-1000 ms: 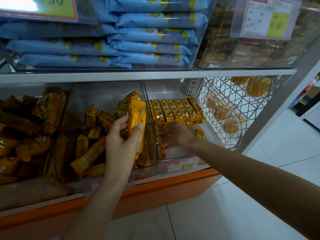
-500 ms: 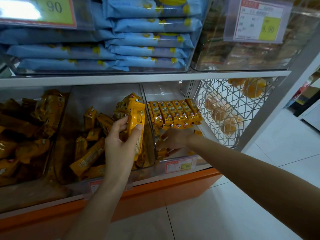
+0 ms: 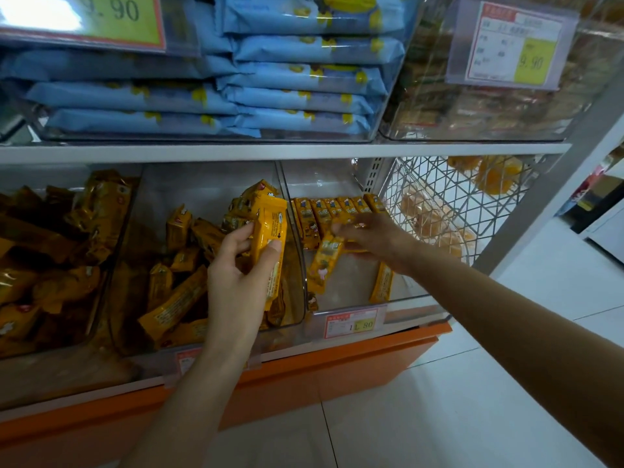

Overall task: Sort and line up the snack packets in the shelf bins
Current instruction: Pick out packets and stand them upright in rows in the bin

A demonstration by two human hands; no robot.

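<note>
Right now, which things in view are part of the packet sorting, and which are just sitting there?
Part of the job: left hand gripping yellow packets; right hand in the right bin; lined-up row; loose packet; jumbled middle bin.
Just there: blue packets; wire basket; price tag.

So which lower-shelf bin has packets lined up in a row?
The rightmost bin, beside the wire basket; the middle bin and left bin hold loose jumbles.

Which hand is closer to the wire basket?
Right. The right hand is inside the clear bin beside the wire basket; the left hand grips a yellow packet before the next bin leftward.
</note>
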